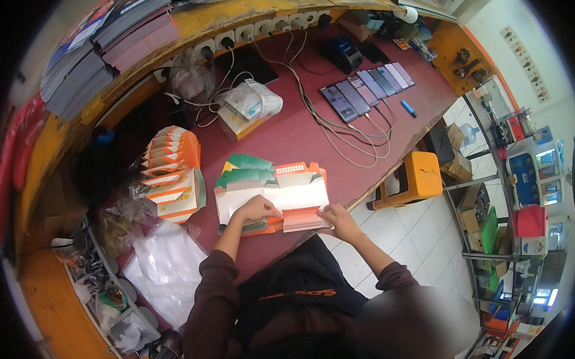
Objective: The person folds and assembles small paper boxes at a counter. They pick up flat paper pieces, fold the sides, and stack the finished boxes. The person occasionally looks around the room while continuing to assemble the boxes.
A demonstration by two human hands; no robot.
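Observation:
Both my hands are at a flat, unfolded paper carton (302,195), white inside with orange flaps, on the near part of the red tabletop. My left hand (258,208) pinches the fold near the carton's middle. At its right edge my right hand (341,221) grips the end of a raised near flap (303,220), thumb and fingers closed. Further unfolded cartons (244,174) with green and orange flaps lie under and beside it on the left. A fanned row of orange and white folded cartons (173,159) stands farther left.
White plastic sheets (165,272) lie left of my left forearm. A small white and yellow box (252,111) stands behind the cartons. Several phones (368,88) with trailing white cables and a blue marker (409,108) lie at far right. A yellow stool (420,177) stands beyond the table edge.

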